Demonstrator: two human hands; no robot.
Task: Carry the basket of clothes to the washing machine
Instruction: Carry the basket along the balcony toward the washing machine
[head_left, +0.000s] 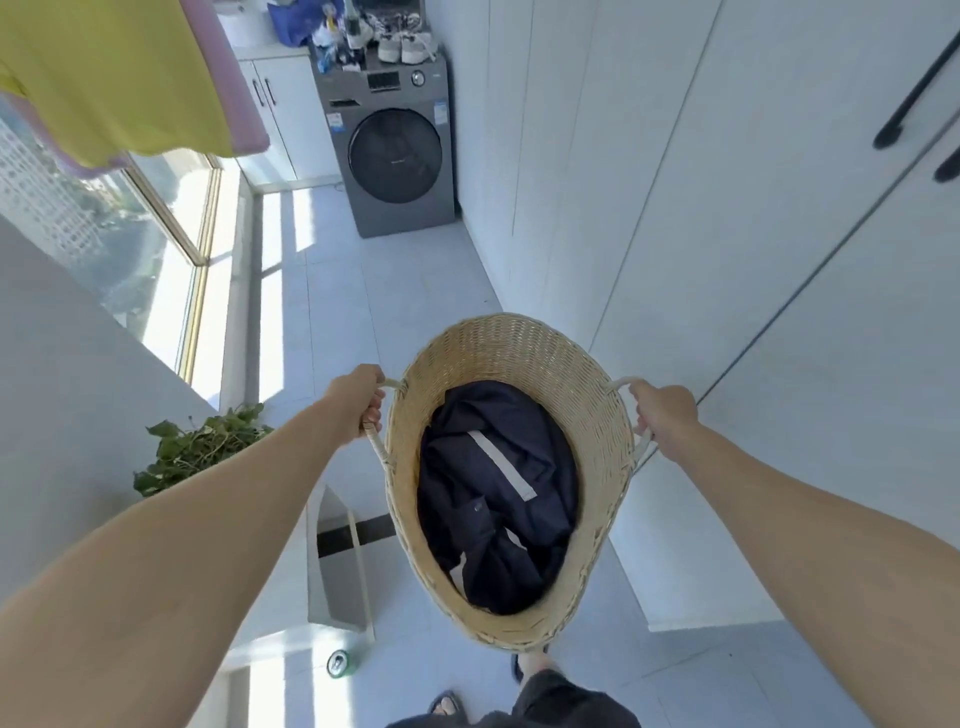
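Note:
I hold a woven straw basket (519, 353) off the floor in front of me, tilted toward me. Dark navy clothes (498, 493) with a pale strip lie in its bottom. My left hand (358, 397) grips the left loop handle and my right hand (662, 415) grips the right loop handle. The grey front-loading washing machine (395, 150) stands at the far end of the narrow room, its round door shut, well ahead of the basket.
White cabinet doors (675, 208) line the right side. A tall window (119, 228) and a ledge run along the left, with a leafy plant (197, 447), a white bin (337, 566) and a can (340, 662) near my feet. Yellow and pink laundry (114, 73) hangs overhead. Shoes (405, 44) sit on the machine.

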